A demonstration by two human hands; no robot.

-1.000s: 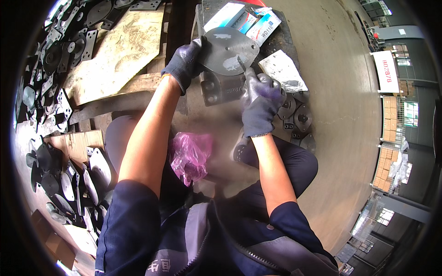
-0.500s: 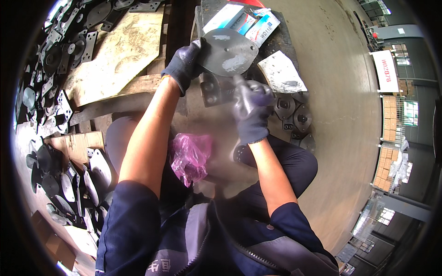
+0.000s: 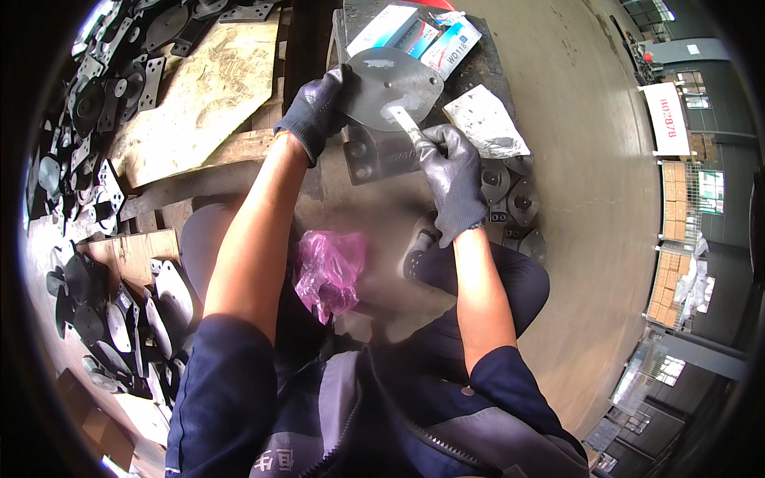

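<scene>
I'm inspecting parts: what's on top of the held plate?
Two pale smears; the right hand's flat tool overlaps the lower one. Whatever the left hand and tool cover is hidden.

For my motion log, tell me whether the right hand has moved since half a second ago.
Yes: the right hand has shifted rightward, judged against the white sheet, which it now sits closer to.
</scene>
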